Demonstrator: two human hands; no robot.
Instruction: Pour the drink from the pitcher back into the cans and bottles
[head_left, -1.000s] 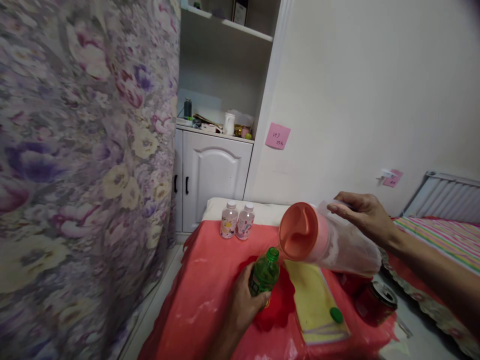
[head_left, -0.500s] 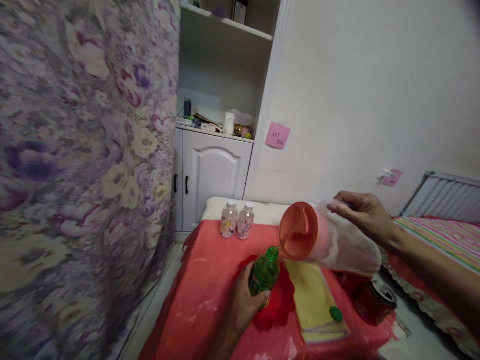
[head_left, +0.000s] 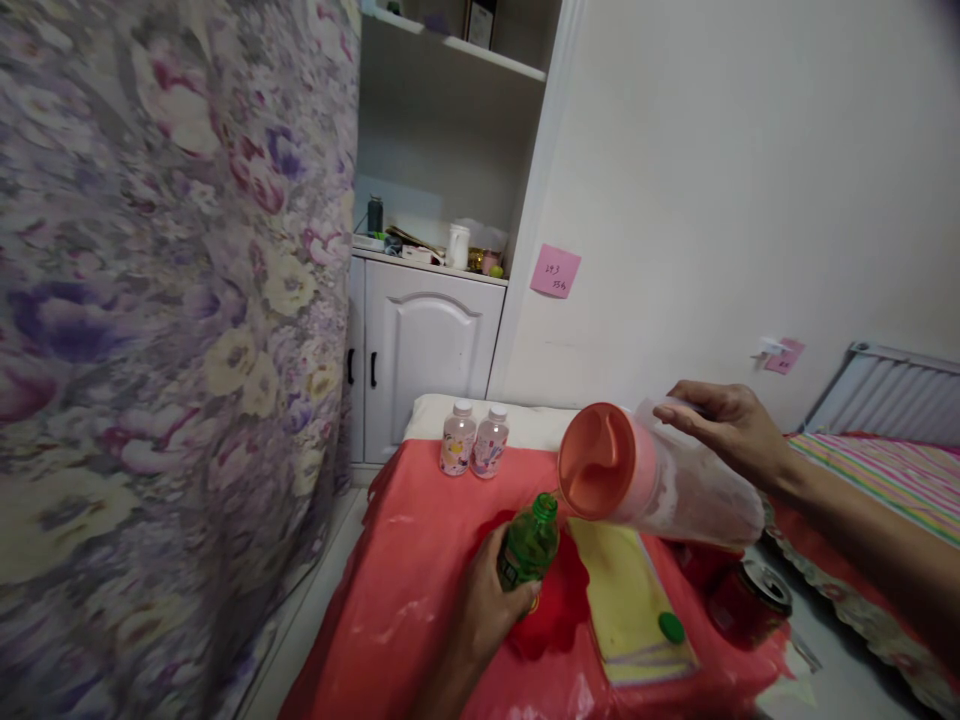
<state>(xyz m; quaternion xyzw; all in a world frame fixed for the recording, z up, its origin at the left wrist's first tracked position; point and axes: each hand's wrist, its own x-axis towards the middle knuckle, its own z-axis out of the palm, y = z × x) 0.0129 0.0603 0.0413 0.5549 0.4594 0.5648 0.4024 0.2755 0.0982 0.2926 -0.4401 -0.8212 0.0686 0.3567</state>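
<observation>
My left hand (head_left: 487, 600) is closed around a green plastic bottle (head_left: 531, 545), uncapped and leaning slightly, above a red scalloped plate (head_left: 566, 615). By its handle, my right hand (head_left: 716, 405) grips a clear pitcher (head_left: 690, 485) with a pink-orange rim, tipped far over to the left. The pitcher's spout sits just beside the bottle's mouth, and a thin stream of liquid seems to run between them. A green bottle cap (head_left: 671, 628) lies on a folded yellow cloth (head_left: 626, 590) to the right of the plate.
Two small clear bottles with white caps (head_left: 474, 442) stand at the back of the table with its red cover (head_left: 405, 560). A dark red can (head_left: 750, 605) is at the right. A floral curtain (head_left: 180, 350) hangs left; a white cabinet (head_left: 435, 340) stands behind.
Almost nothing differs. Both hands hold the bottle and the tipped pitcher in nearly the same place as before.
</observation>
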